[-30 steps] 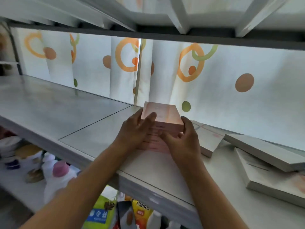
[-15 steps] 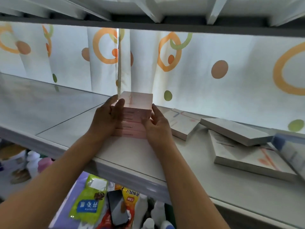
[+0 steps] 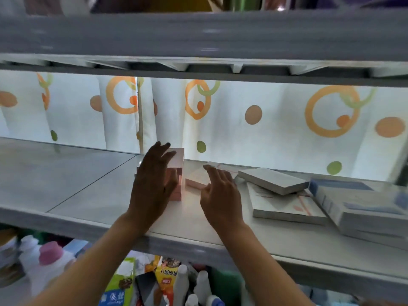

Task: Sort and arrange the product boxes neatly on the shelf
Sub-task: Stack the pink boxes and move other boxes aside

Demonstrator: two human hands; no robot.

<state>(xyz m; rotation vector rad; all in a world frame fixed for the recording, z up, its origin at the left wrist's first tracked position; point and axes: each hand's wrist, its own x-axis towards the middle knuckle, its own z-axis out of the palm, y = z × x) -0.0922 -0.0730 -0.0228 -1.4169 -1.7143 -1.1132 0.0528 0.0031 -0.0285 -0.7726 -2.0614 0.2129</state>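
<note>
Head view, looking forward and down into a shelf bay. Shelf (image 3: 92, 195): smooth, pale grey board with a seam line running diagonally left of the fingers; front lip thick and rounded.

Left hand (image 3: 152, 186): fingers spread and straight, released, holding nothing. It is raised in front of the pink box stack (image 3: 177, 171), covering the stack's left part; whether the palm touches the stack cannot be told. The stack is several flat rectangular cartons, matte pink sides, pale top face, standing square near the back of the shelf, just beyond and right of the left fingers.

Right hand (image 3: 220, 195): fingers relaxed, slightly bent, released, gripping nothing, apart from the stack. Just beyond its fingertips lies a flat pink-edged box (image 3: 195, 180), flat on the shelf beside the stack.

Right of the right fingers: a thin grey-white box (image 3: 273, 178) tilted across a larger flat white box (image 3: 284, 206) with red line markings; further right, a blue-and-white box (image 3: 362, 208), glossy, blurred.

Behind the fingers hangs a white curtain (image 3: 254, 133), pleated fabric with orange rings and green and tan dots.

Below the shelf, nearer than the fingers: plastic bottles (image 3: 50, 259), one with a pink cap, and printed packets (image 3: 119, 283).
</note>
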